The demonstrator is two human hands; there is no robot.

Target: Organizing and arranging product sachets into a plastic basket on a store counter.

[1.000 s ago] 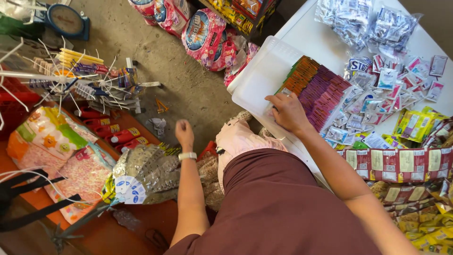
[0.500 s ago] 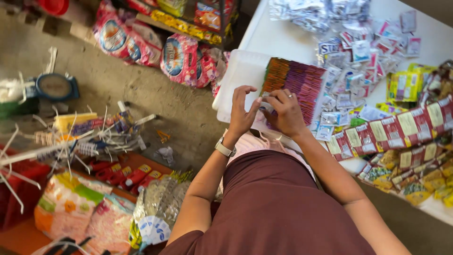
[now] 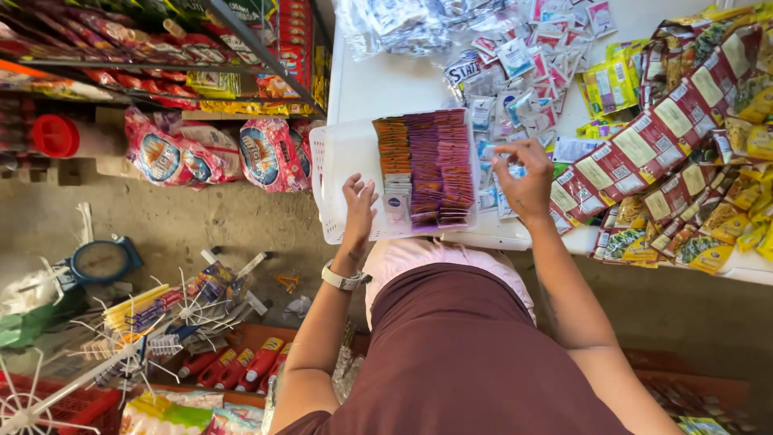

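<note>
Sachet-strewn white table, concrete floor

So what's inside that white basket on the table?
The white basket holds neat rows of small sachets: orange ones, purple ones and a few white ones. The left hand rests in it. Whatever lies beneath the sachets is covered.

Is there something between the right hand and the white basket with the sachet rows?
Nothing visible blocks it. The right hand hovers over loose sachets on the table, just beside the basket. The left hand is already in the basket.
</note>
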